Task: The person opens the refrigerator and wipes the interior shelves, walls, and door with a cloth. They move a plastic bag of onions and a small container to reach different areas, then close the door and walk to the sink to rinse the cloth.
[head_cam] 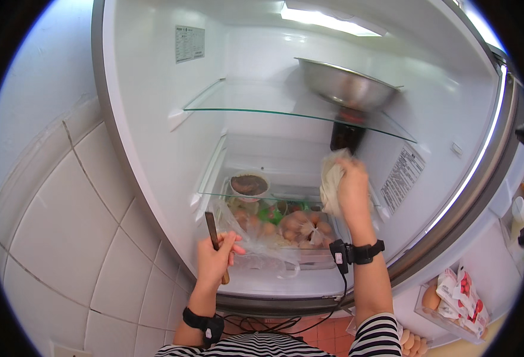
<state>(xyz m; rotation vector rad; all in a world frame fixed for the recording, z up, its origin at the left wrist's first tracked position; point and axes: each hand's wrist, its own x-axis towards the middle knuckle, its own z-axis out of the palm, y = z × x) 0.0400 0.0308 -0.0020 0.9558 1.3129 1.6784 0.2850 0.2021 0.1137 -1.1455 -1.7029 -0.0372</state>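
Note:
Inside an open refrigerator, my right hand [353, 183] grips a pale, crumpled cloth [331, 185] near the right side of the middle glass shelf. The hand and cloth are slightly blurred. My left hand [215, 259] is closed around a narrow brown stick-like tool [212, 230], upright at the lower left; its kind is unclear. A bowl of dark food [249, 184] sits at the left on the middle shelf. Eggs in a clear plastic bag [305, 227] lie below, between my hands. Above, a steel basin [349, 82] rests on the upper glass shelf [262, 111].
A dark jar [346, 136] stands behind my right hand. Plastic bags [262, 259] spill at the front bottom. The open door at right holds a bin [445, 321] with red-and-white packets [465, 294] and eggs. A tiled wall [52, 232] borders the left; cables hang from my wrist straps.

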